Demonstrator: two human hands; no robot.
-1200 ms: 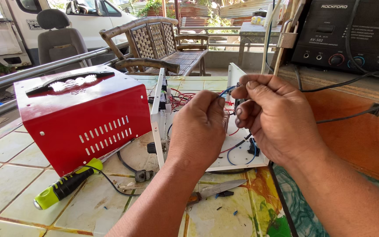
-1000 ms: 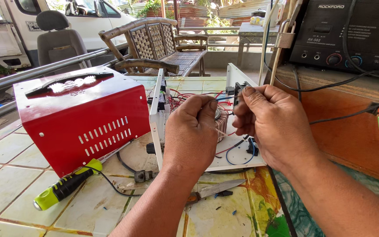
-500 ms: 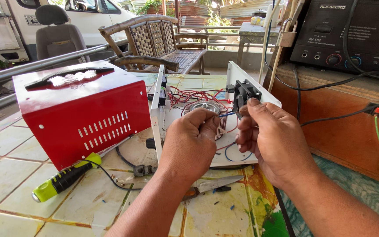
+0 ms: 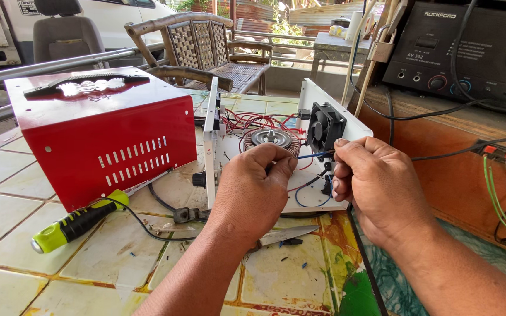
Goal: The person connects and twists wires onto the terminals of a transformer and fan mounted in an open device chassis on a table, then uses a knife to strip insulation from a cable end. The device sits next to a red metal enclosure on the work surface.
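- Over the open white chassis [image 4: 218, 126], we pinch a blue wire [image 4: 311, 155]: left hand [image 4: 253, 190] closed on its near end, right hand [image 4: 376, 187] closed beside the fan [image 4: 323, 126].
- Held taut, we judge, for handling.
- Red cover [image 4: 98, 131] sits left, screwdriver [image 4: 80, 221] near.

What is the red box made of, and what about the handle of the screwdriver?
The red box looks like painted sheet metal: glossy, with sharp folded edges and punched vent slots. The screwdriver handle looks like hard yellow-green plastic with black, probably rubbery, grip inlays.

2 bare forearms, no sleeves, left hand [image 4: 252, 190], right hand [image 4: 376, 187], ringless fingers
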